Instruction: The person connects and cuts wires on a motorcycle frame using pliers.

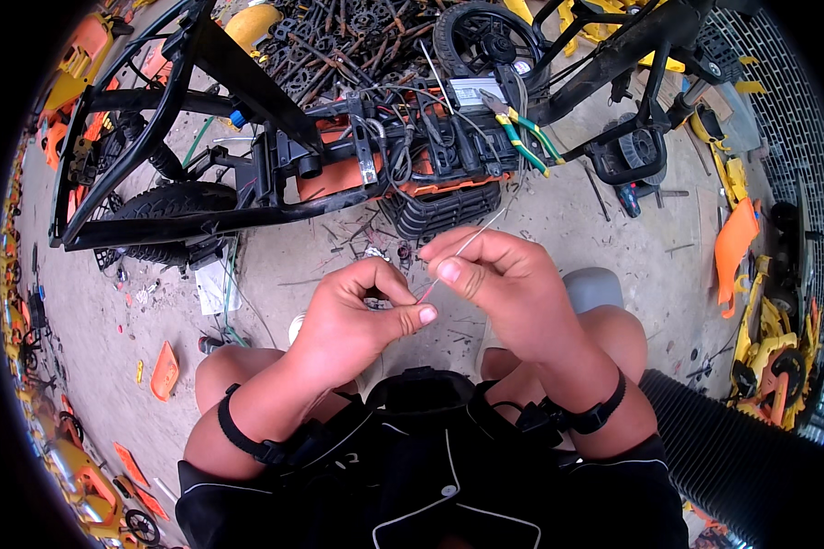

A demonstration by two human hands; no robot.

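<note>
My left hand (357, 316) and my right hand (508, 274) meet in front of me, each closed in a pinch between thumb and forefinger. Between their fingertips runs a thin wire (471, 240), pale where it leaves the right fingers upward and reddish by the left thumb. Whether this is one wire or two joined ones is too small to tell. Beyond the hands stands a black vehicle frame (238, 220) with exposed cables and an orange tray (339, 176). Pliers (526, 135) with green and yellow handles lie open-jawed on its right part, beside a silver box (476, 91).
Behind the frame is a heap of rusty metal parts (339, 55) and a small black wheel (490, 41). A power tool (629, 197) lies on the floor at right. Orange and yellow panels (737, 252) line both sides. A ribbed black shape (732, 457) is at lower right.
</note>
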